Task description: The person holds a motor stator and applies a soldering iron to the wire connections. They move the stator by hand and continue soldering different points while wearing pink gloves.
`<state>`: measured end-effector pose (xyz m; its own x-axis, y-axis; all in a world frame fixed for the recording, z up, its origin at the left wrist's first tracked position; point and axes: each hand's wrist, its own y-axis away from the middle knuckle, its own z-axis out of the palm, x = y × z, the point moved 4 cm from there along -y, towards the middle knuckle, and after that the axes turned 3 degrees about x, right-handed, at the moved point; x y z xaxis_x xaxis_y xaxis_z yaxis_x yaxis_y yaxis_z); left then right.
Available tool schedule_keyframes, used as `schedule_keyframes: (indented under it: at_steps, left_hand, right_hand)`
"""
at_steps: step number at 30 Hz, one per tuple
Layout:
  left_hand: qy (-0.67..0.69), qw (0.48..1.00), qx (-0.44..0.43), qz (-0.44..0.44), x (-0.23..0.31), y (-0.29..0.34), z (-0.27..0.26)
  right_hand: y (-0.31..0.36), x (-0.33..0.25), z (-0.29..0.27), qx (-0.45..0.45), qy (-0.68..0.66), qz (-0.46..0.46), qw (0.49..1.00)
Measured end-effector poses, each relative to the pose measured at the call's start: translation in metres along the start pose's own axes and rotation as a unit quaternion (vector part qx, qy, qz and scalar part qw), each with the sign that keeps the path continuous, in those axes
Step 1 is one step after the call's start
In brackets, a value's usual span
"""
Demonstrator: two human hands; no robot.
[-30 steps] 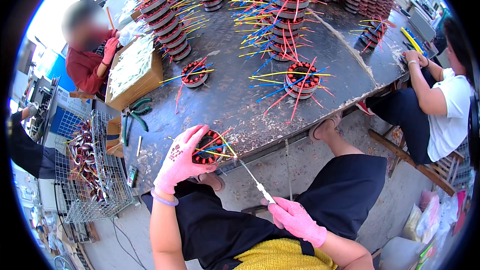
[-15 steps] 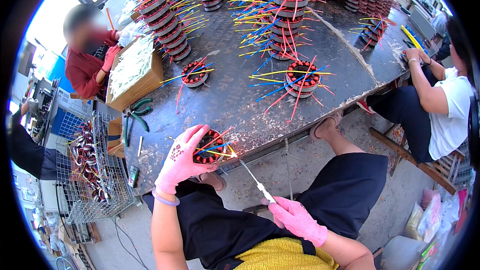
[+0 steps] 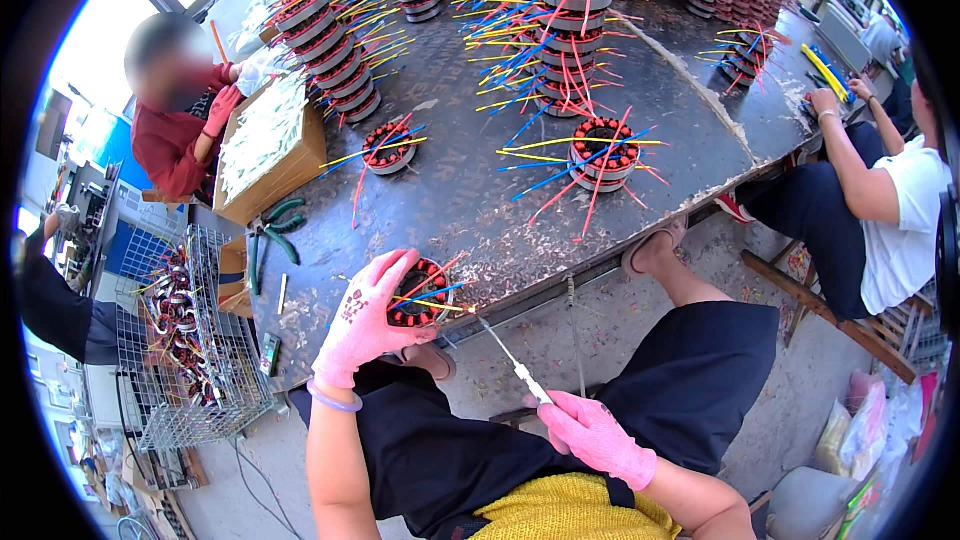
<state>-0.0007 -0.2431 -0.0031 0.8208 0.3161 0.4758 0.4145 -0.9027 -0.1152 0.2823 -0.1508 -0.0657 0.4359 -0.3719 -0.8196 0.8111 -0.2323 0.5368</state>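
My left hand (image 3: 370,320), in a pink glove, grips a motor stator (image 3: 432,318) at the table's front edge. Its ring has red windings, and red, blue and yellow leads stick out to the right. In my gloved right hand (image 3: 598,437) is a slim torch (image 3: 524,376) with a white handle and thin metal nozzle, angled up-left. The nozzle's end is close to the yellow lead's tip, where a small orange glow shows. Beyond my hands, two more stators, a left one (image 3: 390,148) and a right one (image 3: 604,152), lie on the table.
Tall stacks of stators (image 3: 335,55) stand farther back on the dark table (image 3: 470,200). Green-handled pliers (image 3: 272,230) lie left, near a cardboard box (image 3: 268,145) of pale strips. A wire basket (image 3: 200,420) stands at the left. Co-workers sit at the left (image 3: 175,145) and right (image 3: 880,190).
The bright flame at the yellow lead's tip has shrunk to a small orange glow. Both my hands keep nearly the same place. The right co-worker's far arm has shifted.
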Motion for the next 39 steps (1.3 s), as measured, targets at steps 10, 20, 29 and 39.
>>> schedule_keyframes:
  at_steps: [10, 20, 29, 39]
  left_hand:
    - [0.002, 1.000, -0.005, 0.001, -0.0014, 0.0003, 0.0003]
    - [0.005, 1.000, 0.006, 0.018, -0.0022, -0.0006, -0.0001]
    - [0.011, 1.000, 0.000, 0.011, -0.0017, -0.0001, -0.0003]
    - [0.013, 1.000, -0.006, 0.003, -0.0023, -0.0006, -0.0001]
  right_hand:
    - [-0.0005, -0.0005, -0.0002, 0.002, -0.015, -0.005, 1.000]
    - [0.0005, -0.0048, 0.0001, 0.000, 0.001, -0.007, 1.000]
    - [0.0008, -0.0056, 0.0007, -0.001, 0.013, -0.002, 1.000]
    - [0.0002, -0.0036, 0.0000, 0.002, 0.004, -0.009, 1.000]
